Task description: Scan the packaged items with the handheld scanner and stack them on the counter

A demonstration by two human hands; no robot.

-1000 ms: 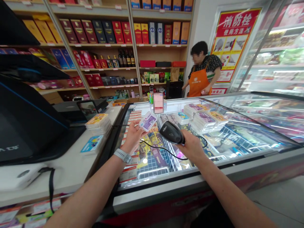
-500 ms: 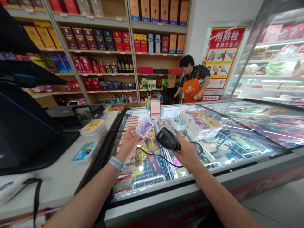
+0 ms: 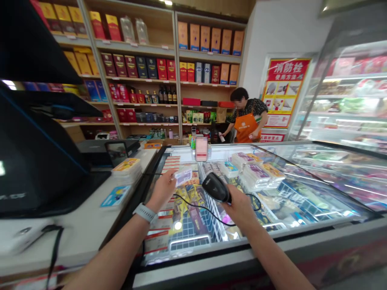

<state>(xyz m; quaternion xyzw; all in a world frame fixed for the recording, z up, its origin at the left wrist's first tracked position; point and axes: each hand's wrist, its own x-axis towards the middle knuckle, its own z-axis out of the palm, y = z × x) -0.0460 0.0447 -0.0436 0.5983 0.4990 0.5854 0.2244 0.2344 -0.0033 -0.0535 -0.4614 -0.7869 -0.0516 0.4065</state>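
Observation:
My left hand (image 3: pixel 164 188) grips a small white packet with a purple label (image 3: pixel 183 177) by its left edge, above the glass freezer top (image 3: pixel 189 251). The packet is tilted and slightly blurred. In my right hand (image 3: pixel 238 203) is a black handheld scanner (image 3: pixel 216 187), its head pointing up and left toward the packet, not touching it. A black cable (image 3: pixel 201 207) runs loosely over the glass. Stacked packets with purple and orange labels (image 3: pixel 256 172) lie on the glass beyond the scanner, beside a blue-labelled packet (image 3: pixel 229 168).
On the left counter (image 3: pixel 87 233) are orange-labelled packets (image 3: pixel 126 165), a blue-labelled packet (image 3: pixel 115 196) and a black monitor (image 3: pixel 39 161). A phone-like screen (image 3: pixel 201 149) stands at the freezer's back. A person in an orange apron (image 3: pixel 246 128) stands behind, before shelves of boxes.
The view has tilted up, so things sit lower in the picture. The packet in my left hand has turned flatter. The person behind now shows a bottle-like item in one hand.

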